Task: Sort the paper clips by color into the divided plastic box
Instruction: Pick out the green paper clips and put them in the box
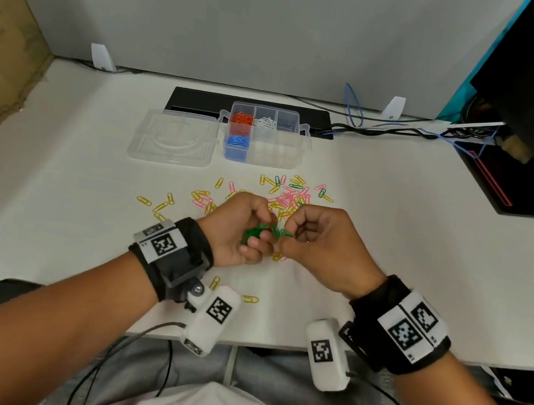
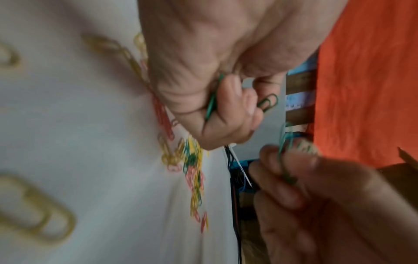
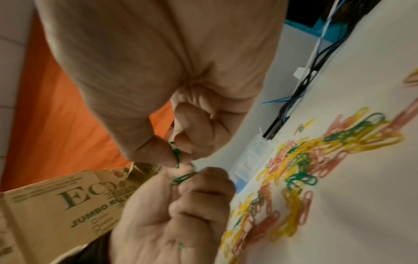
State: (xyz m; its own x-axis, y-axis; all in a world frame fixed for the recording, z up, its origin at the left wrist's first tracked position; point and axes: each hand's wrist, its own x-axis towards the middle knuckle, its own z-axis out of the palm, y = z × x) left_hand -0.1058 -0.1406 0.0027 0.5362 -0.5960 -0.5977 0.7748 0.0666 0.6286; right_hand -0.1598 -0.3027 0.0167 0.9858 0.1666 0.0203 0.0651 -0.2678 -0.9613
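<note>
While both hands (image 1: 240,229) pinch green clips (image 1: 255,233), cardboard (image 3: 56,205) reads "JUMBO"

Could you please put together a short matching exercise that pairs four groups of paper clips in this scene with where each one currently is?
Column one:
1. orange paper clips
2. white paper clips
3. blue paper clips
4. green paper clips

Column two:
A. front left compartment of the divided plastic box
B. held between the left hand and right hand
C. back middle compartment
D. back left compartment

Pairs: 1-D, 2-C, 3-A, 4-B
</note>
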